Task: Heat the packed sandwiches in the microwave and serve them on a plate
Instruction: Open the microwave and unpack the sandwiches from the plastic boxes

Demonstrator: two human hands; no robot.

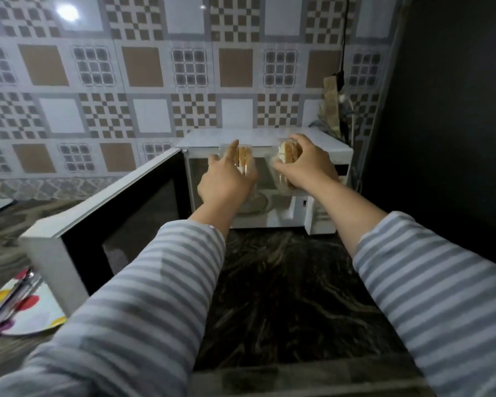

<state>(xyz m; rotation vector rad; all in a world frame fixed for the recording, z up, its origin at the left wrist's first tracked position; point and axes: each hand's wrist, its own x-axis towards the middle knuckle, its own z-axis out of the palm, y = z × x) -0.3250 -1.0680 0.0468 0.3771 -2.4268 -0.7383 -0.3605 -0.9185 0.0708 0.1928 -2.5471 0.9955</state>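
A white microwave (pixel 324 151) stands on the dark marble counter with its door (pixel 118 222) swung open to the left. My left hand (pixel 226 181) grips one clear-packed sandwich (pixel 243 157) at the mouth of the cavity. My right hand (pixel 307 163) grips a second clear-packed sandwich (pixel 288 151) beside it, to the right. Both packs are held upright in front of the opening, above the glass turntable (pixel 259 203). A white plate with coloured spots (pixel 26 308) lies on the counter at the lower left.
Utensils (pixel 9 299) rest across the plate. The open door juts toward me over the counter's left part. A dark wall (pixel 447 110) closes the right side. A cable and a bag (pixel 334 110) hang behind the microwave. Bare counter (pixel 284 296) stretches between my arms.
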